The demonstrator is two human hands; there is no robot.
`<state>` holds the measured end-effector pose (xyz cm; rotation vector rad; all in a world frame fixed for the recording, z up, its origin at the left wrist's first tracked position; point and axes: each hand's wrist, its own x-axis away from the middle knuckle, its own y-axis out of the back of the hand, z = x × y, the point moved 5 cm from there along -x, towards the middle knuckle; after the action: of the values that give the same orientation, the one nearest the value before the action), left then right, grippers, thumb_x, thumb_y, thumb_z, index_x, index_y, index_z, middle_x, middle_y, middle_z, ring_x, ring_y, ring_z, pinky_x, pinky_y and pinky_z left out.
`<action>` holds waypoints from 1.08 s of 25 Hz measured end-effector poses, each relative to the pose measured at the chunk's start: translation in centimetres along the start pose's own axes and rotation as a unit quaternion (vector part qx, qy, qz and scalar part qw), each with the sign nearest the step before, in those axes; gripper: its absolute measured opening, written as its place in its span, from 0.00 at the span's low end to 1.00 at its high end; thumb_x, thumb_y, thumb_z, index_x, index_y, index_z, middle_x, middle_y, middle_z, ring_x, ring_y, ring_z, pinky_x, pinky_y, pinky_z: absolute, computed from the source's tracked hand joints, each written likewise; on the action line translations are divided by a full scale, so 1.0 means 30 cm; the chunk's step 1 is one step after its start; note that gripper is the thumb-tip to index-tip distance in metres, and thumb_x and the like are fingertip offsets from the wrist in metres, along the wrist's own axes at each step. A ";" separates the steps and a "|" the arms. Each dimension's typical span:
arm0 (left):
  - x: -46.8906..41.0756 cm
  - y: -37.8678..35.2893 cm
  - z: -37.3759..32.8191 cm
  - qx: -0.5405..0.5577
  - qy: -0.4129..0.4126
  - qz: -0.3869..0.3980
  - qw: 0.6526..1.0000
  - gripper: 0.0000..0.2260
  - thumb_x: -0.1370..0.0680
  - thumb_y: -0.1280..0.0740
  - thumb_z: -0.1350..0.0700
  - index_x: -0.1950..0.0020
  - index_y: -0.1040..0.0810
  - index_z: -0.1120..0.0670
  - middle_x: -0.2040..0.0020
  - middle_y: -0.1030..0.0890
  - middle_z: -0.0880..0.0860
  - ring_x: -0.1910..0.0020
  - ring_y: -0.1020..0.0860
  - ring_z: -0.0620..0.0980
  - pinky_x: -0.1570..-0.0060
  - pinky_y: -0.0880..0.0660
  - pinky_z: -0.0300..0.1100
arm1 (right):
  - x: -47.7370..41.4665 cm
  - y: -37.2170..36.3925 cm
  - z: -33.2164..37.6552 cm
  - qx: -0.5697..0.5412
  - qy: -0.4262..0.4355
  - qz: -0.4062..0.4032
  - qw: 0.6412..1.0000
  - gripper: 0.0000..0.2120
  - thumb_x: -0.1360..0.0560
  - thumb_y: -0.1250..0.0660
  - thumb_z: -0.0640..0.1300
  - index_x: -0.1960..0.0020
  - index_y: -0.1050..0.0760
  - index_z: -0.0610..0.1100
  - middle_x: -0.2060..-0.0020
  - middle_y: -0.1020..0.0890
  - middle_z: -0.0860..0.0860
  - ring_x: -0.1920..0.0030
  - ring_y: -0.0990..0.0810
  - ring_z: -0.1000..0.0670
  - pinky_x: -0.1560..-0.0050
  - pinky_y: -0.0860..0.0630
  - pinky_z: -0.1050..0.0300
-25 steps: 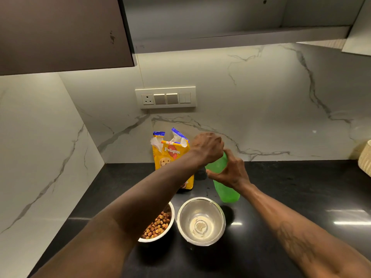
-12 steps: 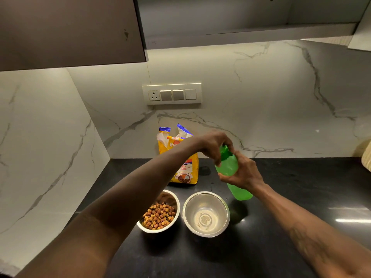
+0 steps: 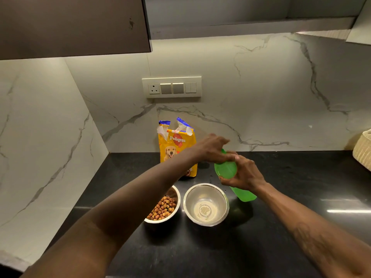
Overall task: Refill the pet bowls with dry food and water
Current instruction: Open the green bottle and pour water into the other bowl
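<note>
Since the earlier frame, green bottle (image 3: 226,169) is tilting further over; right hand (image 3: 246,174) is wrapping its middle, left hand (image 3: 212,146) is closing over the cap; smooth plastic, likely light but slippery, best gripped mid-body; it is hanging just beside the empty bowl (image 3: 206,204); kibble bowl (image 3: 163,207) is sitting filled.

Both bare forearms are reaching forward, converging ahead. Left hand (image 3: 212,148) is arching palm-down, fingers (image 3: 221,140) curling closed over the top of the green bottle (image 3: 225,169). Right hand (image 3: 244,173) is wrapping the bottle's body just beneath those fingers, thumb up, wrist bending inward.
</note>
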<state>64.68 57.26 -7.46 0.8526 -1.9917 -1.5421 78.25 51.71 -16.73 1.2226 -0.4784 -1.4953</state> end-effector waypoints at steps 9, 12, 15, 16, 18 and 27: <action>0.048 -0.056 0.056 0.122 0.144 0.129 0.974 0.24 0.28 0.20 0.44 0.45 0.15 0.63 0.58 0.12 0.59 0.69 0.17 0.51 0.68 0.18 0.40 | 0.079 0.035 0.014 0.039 0.004 0.028 0.999 0.48 0.38 0.21 0.62 0.25 0.33 0.46 0.44 0.17 0.44 0.51 0.16 0.43 0.49 0.18 0.48; 0.068 -0.074 0.084 0.146 0.185 0.091 0.967 0.39 0.24 0.39 0.26 0.58 0.15 0.63 0.64 0.13 0.59 0.71 0.16 0.53 0.60 0.16 0.46 | 0.094 0.048 0.020 0.041 -0.010 0.016 0.999 0.48 0.39 0.23 0.64 0.25 0.34 0.46 0.46 0.17 0.45 0.51 0.17 0.44 0.49 0.18 0.47; 0.061 -0.075 0.063 0.130 0.093 -0.018 0.987 0.40 0.23 0.41 0.26 0.40 0.16 0.62 0.49 0.13 0.63 0.49 0.14 0.59 0.45 0.17 0.54 | 0.100 0.050 0.035 0.034 -0.013 0.022 0.999 0.48 0.39 0.26 0.67 0.25 0.35 0.47 0.45 0.17 0.45 0.51 0.16 0.44 0.49 0.18 0.46; 0.066 -0.070 0.039 0.160 0.052 -0.018 0.986 0.35 0.23 0.36 0.30 0.31 0.20 0.58 0.40 0.15 0.62 0.41 0.17 0.59 0.40 0.20 0.54 | 0.103 0.048 0.038 0.031 -0.016 0.027 0.999 0.49 0.39 0.26 0.67 0.25 0.36 0.48 0.46 0.17 0.45 0.51 0.16 0.44 0.49 0.18 0.46; 0.072 -0.062 0.000 0.188 -0.013 0.025 0.982 0.29 0.26 0.22 0.43 0.28 0.22 0.51 0.36 0.17 0.57 0.38 0.20 0.55 0.39 0.21 0.49 | 0.109 0.053 0.042 0.022 -0.024 0.030 0.999 0.47 0.39 0.27 0.68 0.26 0.35 0.49 0.47 0.17 0.46 0.52 0.17 0.45 0.49 0.18 0.45; 0.097 -0.076 0.044 0.189 0.158 -0.018 0.969 0.24 0.25 0.26 0.40 0.53 0.16 0.63 0.61 0.14 0.60 0.63 0.14 0.57 0.60 0.18 0.46 | 0.121 0.064 0.089 0.060 -0.008 0.048 0.997 0.48 0.38 0.27 0.68 0.25 0.35 0.47 0.45 0.17 0.43 0.51 0.16 0.43 0.49 0.18 0.46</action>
<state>62.16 55.67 -10.00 1.2055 -2.0618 -0.9757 77.29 47.00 -15.70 1.2633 -0.6367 -1.4122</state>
